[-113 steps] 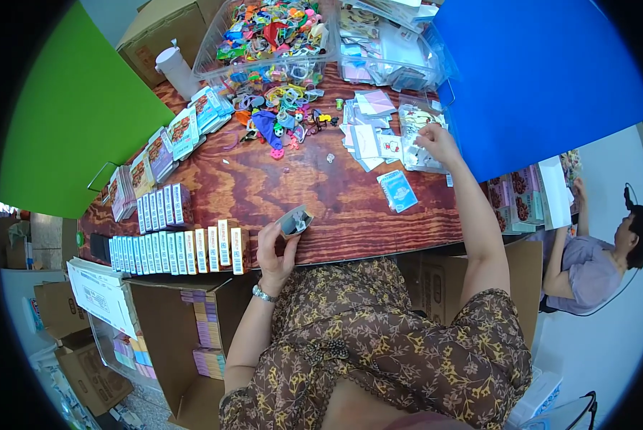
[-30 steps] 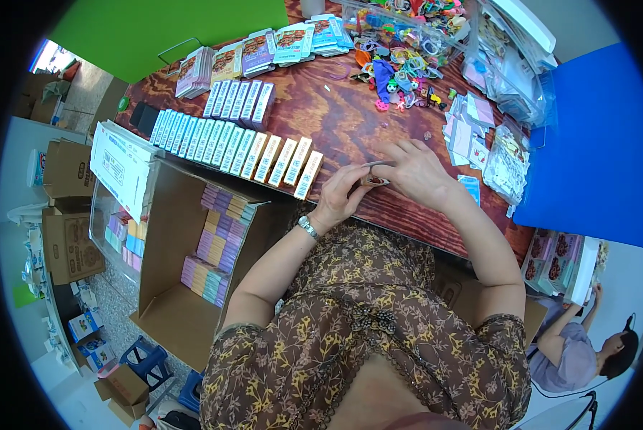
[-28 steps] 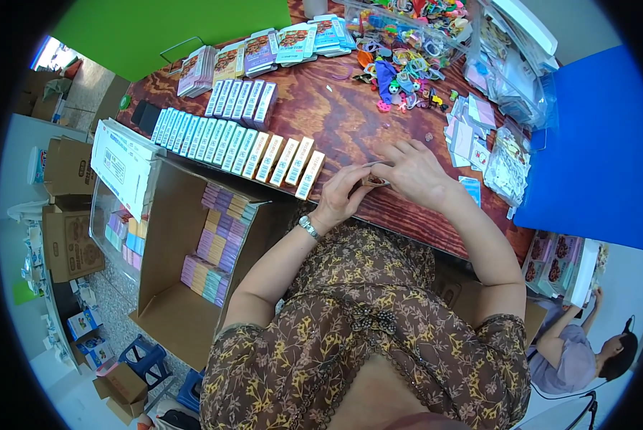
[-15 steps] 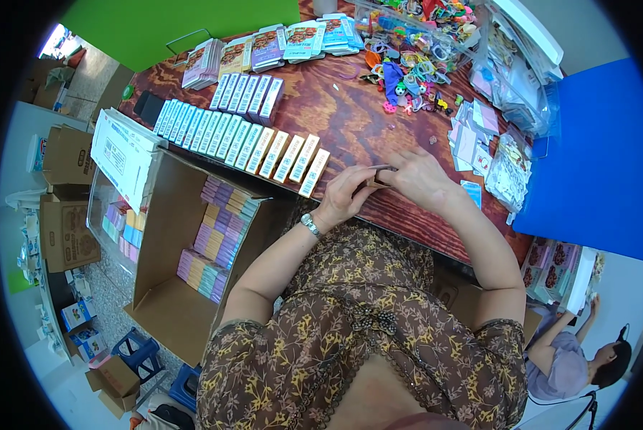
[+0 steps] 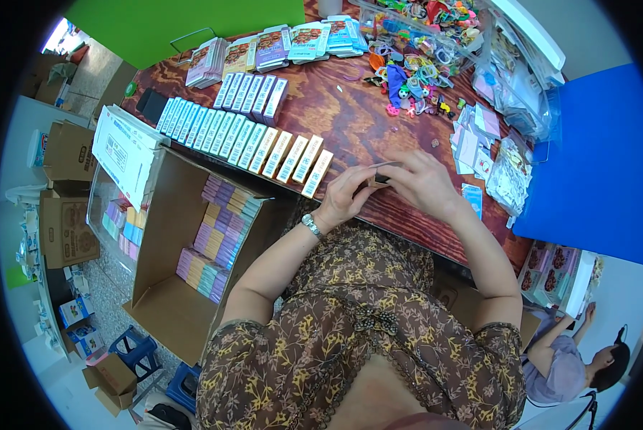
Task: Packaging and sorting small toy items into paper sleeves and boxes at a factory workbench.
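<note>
At the table's near edge, my left hand (image 5: 346, 195) pinches a small carton (image 5: 381, 179) between thumb and fingers. Its end looks open, with a dark gap showing. My right hand (image 5: 426, 188) curls over the other side, fingertips at the carton's end; its grip is partly hidden. Left of my hands stands a long row of filled small cartons (image 5: 244, 145) in yellow, teal and blue, with a shorter purple row (image 5: 255, 94) behind. Stacks of flat unfolded cartons (image 5: 308, 41) lie along the back of the table.
A pile of colourful small toys (image 5: 414, 79) lies at the back right, beside loose cards (image 5: 472, 143) and a clear bag of packets (image 5: 509, 175). Below left, a big cardboard box (image 5: 167, 287) holds packed cartons. A blue panel (image 5: 593, 150) borders the right; another person (image 5: 572, 358) works beyond.
My right hand has shifted slightly right and its fingers have loosened and straightened at the carton's end. My left hand stays in place holding the carton.
</note>
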